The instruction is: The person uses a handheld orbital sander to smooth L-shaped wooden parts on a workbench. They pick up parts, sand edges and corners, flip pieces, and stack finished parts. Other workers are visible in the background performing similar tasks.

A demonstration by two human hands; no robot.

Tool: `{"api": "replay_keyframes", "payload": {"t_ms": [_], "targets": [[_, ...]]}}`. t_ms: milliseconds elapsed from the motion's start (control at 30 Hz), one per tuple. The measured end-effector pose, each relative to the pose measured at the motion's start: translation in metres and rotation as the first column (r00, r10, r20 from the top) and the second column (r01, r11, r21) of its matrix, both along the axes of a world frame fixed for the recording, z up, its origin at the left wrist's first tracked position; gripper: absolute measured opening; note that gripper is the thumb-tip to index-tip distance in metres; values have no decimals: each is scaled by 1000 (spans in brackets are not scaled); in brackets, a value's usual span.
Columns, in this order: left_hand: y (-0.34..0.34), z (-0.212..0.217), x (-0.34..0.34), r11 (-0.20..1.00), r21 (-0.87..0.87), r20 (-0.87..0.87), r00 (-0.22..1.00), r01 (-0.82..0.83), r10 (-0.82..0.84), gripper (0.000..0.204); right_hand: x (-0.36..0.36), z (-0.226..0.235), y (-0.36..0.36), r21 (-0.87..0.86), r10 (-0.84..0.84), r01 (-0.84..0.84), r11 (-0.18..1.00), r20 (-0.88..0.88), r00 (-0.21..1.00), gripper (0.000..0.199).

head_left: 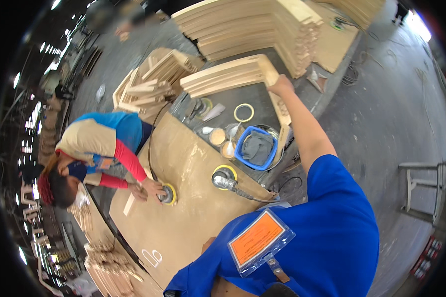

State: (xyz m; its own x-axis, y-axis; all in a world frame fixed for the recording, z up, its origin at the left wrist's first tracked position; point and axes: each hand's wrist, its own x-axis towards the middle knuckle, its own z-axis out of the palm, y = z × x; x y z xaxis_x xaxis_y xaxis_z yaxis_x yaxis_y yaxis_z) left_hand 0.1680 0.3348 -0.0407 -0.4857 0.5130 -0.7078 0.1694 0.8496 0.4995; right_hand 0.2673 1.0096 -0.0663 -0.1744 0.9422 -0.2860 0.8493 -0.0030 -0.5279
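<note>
My right arm stretches far forward, and my right hand [281, 86] is closed on the edge of a pale wooden frame piece [269, 71] at the corner of a low stack. More wooden strips [225, 78] of that stack run left from the corner. A bit of skin that seems to be my left hand [208, 243] shows by my blue shirt; its fingers are hidden. Between my arms and the co-worker, a sander with a yellow-rimmed disc [224, 177] rests on the brown board [193, 208], its hose trailing toward me.
At the left, a co-worker [101, 136] holds another sander [168, 194] on the board. A blue basket with grey cloth [256, 148], small tubs [217, 136] and a tape roll [243, 113] stand ahead. Tall wood stacks [243, 24] rise behind. A grey stool [421, 190] stands right.
</note>
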Motion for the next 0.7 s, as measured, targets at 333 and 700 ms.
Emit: {"api": "replay_keyframes", "payload": {"t_ms": [333, 700], "targets": [[44, 36, -48, 943, 262, -175, 971, 207, -164, 24, 48, 99, -84, 87, -24, 49, 995, -267, 963, 80], [-26, 191, -73, 525, 541, -816, 562, 657, 137, 38, 112, 110, -386, 283, 223, -97, 954, -459, 860, 80]]}}
